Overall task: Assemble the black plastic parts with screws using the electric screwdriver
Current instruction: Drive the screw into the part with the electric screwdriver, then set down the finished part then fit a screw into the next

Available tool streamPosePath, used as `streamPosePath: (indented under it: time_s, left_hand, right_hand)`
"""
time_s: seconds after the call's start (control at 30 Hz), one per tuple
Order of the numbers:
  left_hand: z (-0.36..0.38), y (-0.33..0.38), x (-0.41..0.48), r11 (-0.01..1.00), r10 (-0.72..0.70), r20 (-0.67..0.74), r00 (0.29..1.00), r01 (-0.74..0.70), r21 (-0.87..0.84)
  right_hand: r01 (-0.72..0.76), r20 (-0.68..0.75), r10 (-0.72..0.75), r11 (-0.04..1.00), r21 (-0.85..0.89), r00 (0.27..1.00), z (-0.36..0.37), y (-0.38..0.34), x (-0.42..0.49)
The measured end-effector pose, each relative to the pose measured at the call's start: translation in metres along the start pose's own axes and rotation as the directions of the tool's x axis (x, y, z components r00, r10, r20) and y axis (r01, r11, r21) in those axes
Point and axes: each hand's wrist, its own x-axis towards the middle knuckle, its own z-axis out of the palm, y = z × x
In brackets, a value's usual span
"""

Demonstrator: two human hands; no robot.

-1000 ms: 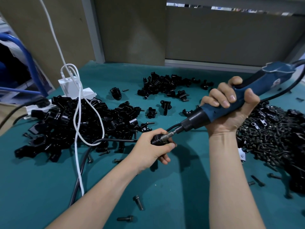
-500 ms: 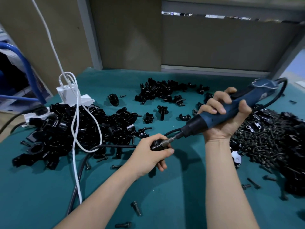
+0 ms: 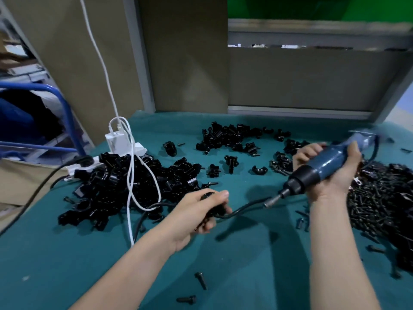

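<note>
A: Where was the left grip (image 3: pixel 201 211)?
B: Centre of frame, forearm coming up from bottom left. Fingers curled round a black plastic part (image 3: pixel 208 195), thumb laid along the top.
A: And the right grip (image 3: pixel 330 175)?
B: Mid-right, forearm rising from the bottom edge. It was wrapped round the blue electric screwdriver (image 3: pixel 324 163). Tool was tilted, bit (image 3: pixel 271 200) aimed down-left twd the part but apart from it.
A: Other stock?
B: Pile of black parts (image 3: pixel 125 182) left of centre on the teal counter (image 3: pixel 67 265), screw heap (image 3: pixel 384 209) far right, two loose screws (image 3: pixel 201 280) bottom centre.
</note>
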Motion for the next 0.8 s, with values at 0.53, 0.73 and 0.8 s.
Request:
streamPosePath:
  time_s: [0.53,0.73,0.8]
  left_hand:
    - [-0.101,0.081,0.049,-0.052,0.096,-0.15,0.984,0.156,0.986]
    - [-0.095,0.111,0.083,-0.139,0.004,-0.211,0.978,0.209,0.968]
    - [-0.094,0.116,0.108,-0.031,0.071,-0.242,0.968,0.244,0.969]
  right_hand:
    - [-0.308,-0.324,-0.099,0.148,-0.94,0.941,-0.027,0.067,-0.049]
    - [-0.048,0.007,-0.189,-0.282,-0.958,0.982,-0.03,0.059,-0.049]
    - [0.019,0.074,-0.185,-0.284,-0.959,0.98,-0.031,0.054,-0.052]
